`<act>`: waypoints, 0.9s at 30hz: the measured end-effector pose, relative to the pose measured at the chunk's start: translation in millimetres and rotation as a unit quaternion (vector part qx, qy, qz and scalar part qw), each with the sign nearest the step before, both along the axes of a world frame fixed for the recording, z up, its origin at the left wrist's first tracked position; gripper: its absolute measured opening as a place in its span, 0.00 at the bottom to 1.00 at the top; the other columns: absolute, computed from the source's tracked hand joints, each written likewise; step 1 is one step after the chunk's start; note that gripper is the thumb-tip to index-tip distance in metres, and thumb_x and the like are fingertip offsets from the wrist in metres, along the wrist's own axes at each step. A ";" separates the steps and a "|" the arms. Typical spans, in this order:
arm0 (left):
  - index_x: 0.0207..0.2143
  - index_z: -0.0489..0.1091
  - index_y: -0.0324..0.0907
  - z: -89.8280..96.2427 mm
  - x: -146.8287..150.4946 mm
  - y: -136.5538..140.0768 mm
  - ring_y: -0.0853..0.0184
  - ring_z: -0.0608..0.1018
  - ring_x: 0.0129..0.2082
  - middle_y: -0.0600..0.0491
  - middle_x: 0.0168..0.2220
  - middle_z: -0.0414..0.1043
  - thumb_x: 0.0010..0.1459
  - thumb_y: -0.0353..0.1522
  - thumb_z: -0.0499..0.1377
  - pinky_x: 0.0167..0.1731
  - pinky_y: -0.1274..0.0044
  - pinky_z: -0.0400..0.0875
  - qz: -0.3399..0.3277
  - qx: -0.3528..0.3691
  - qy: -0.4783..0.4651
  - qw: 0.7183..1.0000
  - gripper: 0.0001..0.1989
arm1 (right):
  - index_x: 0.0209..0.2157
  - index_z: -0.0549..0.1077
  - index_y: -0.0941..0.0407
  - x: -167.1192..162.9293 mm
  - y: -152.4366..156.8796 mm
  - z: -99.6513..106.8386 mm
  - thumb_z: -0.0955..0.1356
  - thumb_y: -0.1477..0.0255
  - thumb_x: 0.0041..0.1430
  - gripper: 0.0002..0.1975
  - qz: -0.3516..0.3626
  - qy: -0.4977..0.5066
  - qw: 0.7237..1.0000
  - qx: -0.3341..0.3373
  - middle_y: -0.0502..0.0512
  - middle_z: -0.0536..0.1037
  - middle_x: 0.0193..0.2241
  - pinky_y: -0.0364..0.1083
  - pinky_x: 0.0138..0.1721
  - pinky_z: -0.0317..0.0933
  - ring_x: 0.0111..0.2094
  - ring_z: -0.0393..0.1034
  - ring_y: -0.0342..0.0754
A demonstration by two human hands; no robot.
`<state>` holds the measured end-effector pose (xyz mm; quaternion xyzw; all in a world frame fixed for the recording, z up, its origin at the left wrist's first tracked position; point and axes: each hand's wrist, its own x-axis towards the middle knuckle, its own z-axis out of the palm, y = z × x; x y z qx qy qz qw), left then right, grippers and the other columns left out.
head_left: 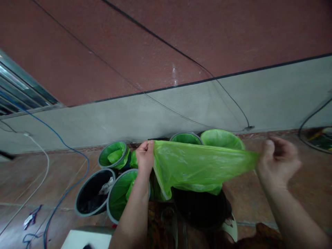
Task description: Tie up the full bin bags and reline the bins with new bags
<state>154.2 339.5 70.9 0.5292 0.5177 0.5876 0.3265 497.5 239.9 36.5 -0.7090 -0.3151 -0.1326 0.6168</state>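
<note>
A thin green plastic bag [197, 166] is stretched out sideways between my two hands. My left hand [145, 155] pinches its upper left corner between thumb and fingers. On the other side my right hand [280, 160], slightly blurred, has its fingers curled, and the bag's narrowed right end runs to it. Below the bag's hanging lower edge stands a dark round bin [199, 211] with its mouth facing up, partly covered by the bag.
Left of my arm are a green-lined bin [114, 204], a black bin with grey rim [83, 193] and another lined bin [103, 155]. More lined bins [220, 138] stand by the wall [181, 107]. A blue cable [85, 166] crosses the tiled floor [59, 176]. A white box [85, 240] is at lower left.
</note>
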 end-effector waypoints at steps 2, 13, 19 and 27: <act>0.26 0.75 0.39 -1.9 16.9 -7.7 0.72 0.66 0.23 0.57 0.22 0.68 0.55 0.42 0.60 0.26 0.80 0.61 -0.055 -0.016 0.015 0.998 0.15 | 0.43 0.77 0.58 -24.1 -2.4 8.0 0.65 0.64 0.59 0.16 0.078 -0.078 0.994 -0.026 0.62 0.77 0.39 0.54 0.47 0.66 0.42 0.73 0.54; 0.39 0.70 0.41 -11.1 88.1 -53.0 0.72 0.67 0.26 0.57 0.26 0.67 0.64 0.41 0.53 0.28 0.79 0.62 -0.322 -0.050 0.139 0.935 0.13 | 0.43 0.77 0.52 -116.7 9.7 6.5 0.64 0.66 0.62 0.12 0.429 0.014 0.889 -0.161 0.54 0.82 0.40 0.50 0.44 0.68 0.40 0.76 0.51; 0.40 0.66 0.42 -21.4 92.7 -49.6 0.74 0.65 0.22 0.60 0.24 0.64 0.59 0.34 0.57 0.24 0.81 0.58 -0.376 -0.109 0.107 0.914 0.08 | 0.34 0.80 0.52 -101.0 10.5 -0.2 0.68 0.64 0.59 0.10 0.432 0.068 0.891 -0.121 0.52 0.81 0.33 0.46 0.39 0.67 0.35 0.75 0.48; 0.40 0.68 0.41 -28.0 98.6 -46.6 0.70 0.73 0.26 0.55 0.30 0.72 0.56 0.34 0.58 0.26 0.79 0.68 -0.386 -0.147 0.061 0.909 0.09 | 0.32 0.80 0.52 -91.9 11.4 4.8 0.72 0.66 0.55 0.05 0.493 0.110 0.862 -0.040 0.52 0.80 0.34 0.46 0.42 0.68 0.39 0.74 0.46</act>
